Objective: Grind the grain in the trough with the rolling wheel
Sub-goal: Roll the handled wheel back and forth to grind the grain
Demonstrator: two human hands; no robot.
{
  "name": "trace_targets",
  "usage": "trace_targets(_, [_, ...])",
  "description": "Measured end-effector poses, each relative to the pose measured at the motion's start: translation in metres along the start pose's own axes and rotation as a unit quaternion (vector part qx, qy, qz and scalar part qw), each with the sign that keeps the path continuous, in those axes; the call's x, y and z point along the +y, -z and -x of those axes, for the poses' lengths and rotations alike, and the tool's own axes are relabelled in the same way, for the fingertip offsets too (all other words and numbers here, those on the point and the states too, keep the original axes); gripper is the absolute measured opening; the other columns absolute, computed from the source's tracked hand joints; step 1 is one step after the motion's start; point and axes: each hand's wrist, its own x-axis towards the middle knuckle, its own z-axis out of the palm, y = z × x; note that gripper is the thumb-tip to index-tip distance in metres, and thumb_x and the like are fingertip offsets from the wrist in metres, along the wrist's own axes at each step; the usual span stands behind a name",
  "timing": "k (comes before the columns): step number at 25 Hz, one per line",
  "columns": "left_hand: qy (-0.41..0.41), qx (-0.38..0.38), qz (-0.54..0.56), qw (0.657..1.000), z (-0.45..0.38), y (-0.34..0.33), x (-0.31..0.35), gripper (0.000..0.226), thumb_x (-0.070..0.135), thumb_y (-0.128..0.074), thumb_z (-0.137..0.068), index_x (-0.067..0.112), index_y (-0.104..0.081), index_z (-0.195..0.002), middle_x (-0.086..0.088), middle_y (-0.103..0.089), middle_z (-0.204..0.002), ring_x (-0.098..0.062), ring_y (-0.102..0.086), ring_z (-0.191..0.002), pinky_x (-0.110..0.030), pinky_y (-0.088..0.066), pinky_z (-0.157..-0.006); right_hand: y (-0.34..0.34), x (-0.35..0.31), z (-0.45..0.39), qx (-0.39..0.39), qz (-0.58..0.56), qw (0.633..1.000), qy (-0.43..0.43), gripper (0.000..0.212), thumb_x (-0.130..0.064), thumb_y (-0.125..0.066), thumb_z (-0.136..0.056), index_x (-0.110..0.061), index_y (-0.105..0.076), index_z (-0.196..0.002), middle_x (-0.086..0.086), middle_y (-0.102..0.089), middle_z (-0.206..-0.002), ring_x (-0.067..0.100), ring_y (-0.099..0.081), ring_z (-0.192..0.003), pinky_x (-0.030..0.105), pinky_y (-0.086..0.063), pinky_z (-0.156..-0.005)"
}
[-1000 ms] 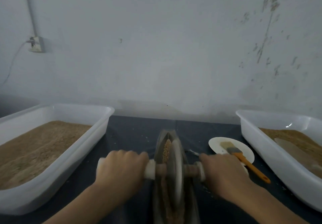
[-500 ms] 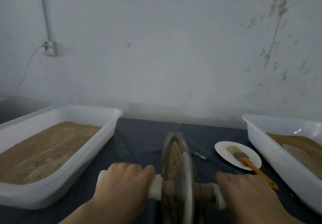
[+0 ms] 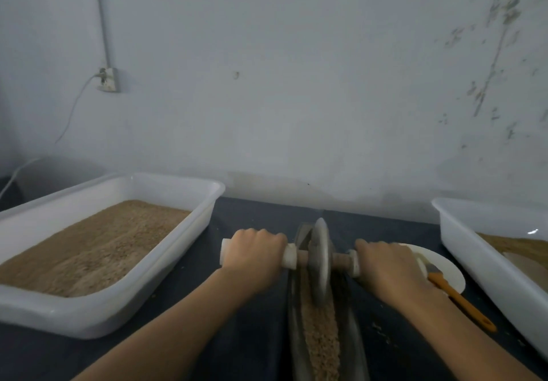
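- The left hand (image 3: 255,257) reaches forward with the forearm stretched out over the dark table (image 3: 252,336); its fingers are curled tight round the white left handle (image 3: 289,255) of the axle, knuckles up.
- The right hand (image 3: 385,268) mirrors it on the other side, fingers wrapped round the right handle (image 3: 353,263), with only the inner white collar showing past the thumb side.
- The rolling wheel (image 3: 321,257) stands upright on its edge in the trough (image 3: 354,339), near the trough's far end, the wooden axle level between the two hands.
- The grain (image 3: 321,330) lies as a tan strip along the trough's channel, from the wheel towards the camera.
- Compared with half a second ago, the wheel has gone from the near part of the trough to its far end, both arms have stretched out, and the grain heap that showed beyond the wheel is now hidden behind it.
- On the table, a white tub (image 3: 74,312) of brown meal sits to the left and a second tub (image 3: 486,265) to the right, partly cut off by the frame.
- A white plate (image 3: 444,271) lies just right of the right hand, with an orange-handled brush (image 3: 456,297) resting across it and over its near rim.
- Behind stands a pale, stained wall (image 3: 296,84) with a socket (image 3: 108,79) and cable at left.
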Motion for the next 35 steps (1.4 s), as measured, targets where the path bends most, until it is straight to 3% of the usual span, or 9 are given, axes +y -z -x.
trace_targets(3, [-0.047,-0.014,0.016,0.999,0.036,0.008,0.003,0.025,0.038,-0.062,-0.082,0.031,-0.039,-0.086,0.009,-0.05,-0.077,-0.014,-0.044,-0.065,-0.032,-0.033,-0.062,-0.002,0.004,0.039,-0.057,-0.037,0.997,0.037,0.022,-0.045,-0.053,-0.085,-0.038,-0.033,-0.08,-0.01,-0.057,-0.085,0.007,-0.055,-0.078,0.027,-0.045,-0.071])
trace_targets(7, [-0.107,-0.01,-0.01,0.994,0.068,0.022,0.006,0.039,0.039,-0.062,-0.078,0.033,-0.024,-0.078,0.01,-0.028,-0.062,-0.009,-0.024,-0.051,-0.027,-0.014,-0.049,0.0,0.01,0.073,-0.161,-0.056,0.985,0.014,0.017,-0.052,-0.044,-0.083,-0.038,-0.042,-0.092,-0.014,-0.057,-0.092,0.008,-0.057,-0.09,0.027,-0.04,-0.071])
trace_targets(10, [-0.077,0.027,-0.03,0.996,0.047,0.015,0.009,0.033,0.038,-0.063,-0.08,0.031,-0.031,-0.081,0.009,-0.048,-0.072,-0.014,-0.034,-0.056,-0.03,-0.024,-0.054,-0.01,0.008,0.055,-0.1,-0.055,0.993,0.02,0.017,-0.048,-0.051,-0.081,-0.038,-0.038,-0.08,-0.012,-0.056,-0.079,0.006,-0.056,-0.077,0.03,-0.049,-0.072])
trace_targets(14, [-0.016,0.022,-0.043,0.999,-0.006,-0.002,0.003,0.022,0.038,-0.063,-0.083,0.029,-0.044,-0.088,0.007,-0.058,-0.082,-0.013,-0.04,-0.063,-0.032,-0.031,-0.061,-0.015,0.007,-0.008,0.001,-0.003,1.0,-0.011,0.019,-0.044,-0.056,-0.085,-0.03,-0.044,-0.091,-0.004,-0.063,-0.091,0.019,-0.059,-0.08,0.034,-0.045,-0.067])
trace_targets(16, [-0.012,0.026,-0.049,0.998,-0.02,-0.003,0.004,0.026,0.038,-0.065,-0.082,0.028,-0.042,-0.086,0.006,-0.06,-0.084,-0.014,-0.042,-0.065,-0.032,-0.032,-0.062,-0.016,0.007,-0.019,0.0,0.003,1.0,-0.028,0.022,-0.044,-0.054,-0.087,-0.026,-0.046,-0.097,0.0,-0.063,-0.096,0.025,-0.06,-0.086,0.034,-0.042,-0.067])
trace_targets(20, [-0.047,-0.006,-0.022,0.999,0.012,0.008,0.01,0.026,0.039,-0.065,-0.082,0.03,-0.04,-0.088,0.01,-0.048,-0.077,-0.012,-0.041,-0.066,-0.031,-0.032,-0.063,-0.012,0.006,0.034,-0.011,-0.044,0.999,0.012,0.016,-0.042,-0.054,-0.086,-0.032,-0.042,-0.091,-0.006,-0.062,-0.086,0.013,-0.058,-0.076,0.034,-0.05,-0.071])
trace_targets(25, [-0.086,-0.015,-0.018,0.996,0.082,0.018,0.0,0.045,0.048,-0.062,-0.072,0.042,-0.017,-0.077,0.014,-0.029,-0.061,-0.007,-0.028,-0.051,-0.027,-0.018,-0.049,0.017,0.006,0.094,-0.084,0.004,0.993,0.087,0.039,-0.044,-0.059,-0.077,-0.042,-0.021,-0.08,-0.013,-0.041,-0.072,0.005,-0.048,-0.068,0.024,-0.03,-0.054])
trace_targets(29, [-0.068,0.007,-0.048,0.997,0.042,0.011,0.004,0.025,0.043,-0.061,-0.078,0.033,-0.038,-0.082,0.01,-0.04,-0.066,-0.014,-0.04,-0.056,-0.029,-0.028,-0.054,0.005,0.001,0.061,-0.027,-0.01,0.999,0.045,0.024,-0.045,-0.056,-0.084,-0.038,-0.033,-0.085,-0.008,-0.055,-0.079,0.008,-0.055,-0.073,0.029,-0.047,-0.067])
trace_targets(35, [-0.025,0.021,-0.068,0.997,-0.015,-0.001,0.005,0.012,0.035,-0.058,-0.08,0.027,-0.049,-0.083,0.002,-0.062,-0.081,-0.021,-0.045,-0.062,-0.032,-0.033,-0.059,-0.004,0.001,-0.003,0.009,0.007,1.0,-0.018,0.026,-0.046,-0.054,-0.088,-0.023,-0.044,-0.093,0.002,-0.064,-0.093,0.027,-0.06,-0.082,0.036,-0.044,-0.068])
